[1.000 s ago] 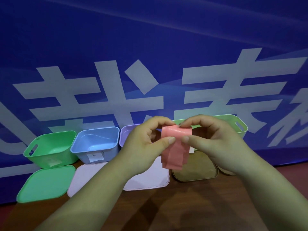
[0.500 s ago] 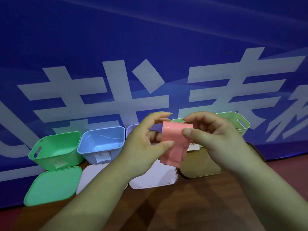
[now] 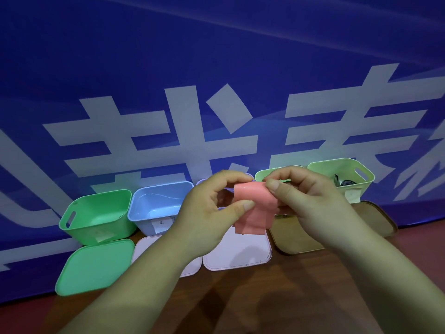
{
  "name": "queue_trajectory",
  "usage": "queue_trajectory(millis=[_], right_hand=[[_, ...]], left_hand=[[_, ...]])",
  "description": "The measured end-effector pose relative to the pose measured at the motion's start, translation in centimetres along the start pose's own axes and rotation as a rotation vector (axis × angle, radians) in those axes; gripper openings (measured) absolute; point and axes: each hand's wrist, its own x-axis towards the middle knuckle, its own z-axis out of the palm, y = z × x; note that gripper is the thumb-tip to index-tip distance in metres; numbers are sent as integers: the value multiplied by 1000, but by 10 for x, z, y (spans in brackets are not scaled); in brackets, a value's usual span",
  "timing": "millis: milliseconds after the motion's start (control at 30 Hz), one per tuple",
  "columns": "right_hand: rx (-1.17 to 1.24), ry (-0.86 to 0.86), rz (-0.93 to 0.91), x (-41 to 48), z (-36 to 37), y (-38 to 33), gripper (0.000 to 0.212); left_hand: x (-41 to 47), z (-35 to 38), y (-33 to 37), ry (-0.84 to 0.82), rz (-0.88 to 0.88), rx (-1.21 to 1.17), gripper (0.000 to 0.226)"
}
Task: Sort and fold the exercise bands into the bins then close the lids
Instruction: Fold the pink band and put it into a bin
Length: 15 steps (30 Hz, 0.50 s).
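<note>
Blue banner (image 3: 216, 56), brown wooden table (image 3: 265, 297)

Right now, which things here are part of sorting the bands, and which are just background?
Part of the job: pink band, held by left hand and right hand; green bin; blue bin; right-end bin; green lid; white lid; tan lid.

Background: blue banner; table.

Bare forearms, no sleeves; short-nailed fingers (image 3: 248, 205).
</note>
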Motion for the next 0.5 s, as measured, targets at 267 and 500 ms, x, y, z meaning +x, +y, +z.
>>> queue_trajectory(millis=[267, 500], right_hand=[[-63, -63, -125, -4, 17, 1, 26], [-82, 17, -159, -4, 35, 1, 30]], left_hand=[[-10, -18, -3, -2, -34, -23, 33], [-22, -33, -6, -44, -46, -79, 75]])
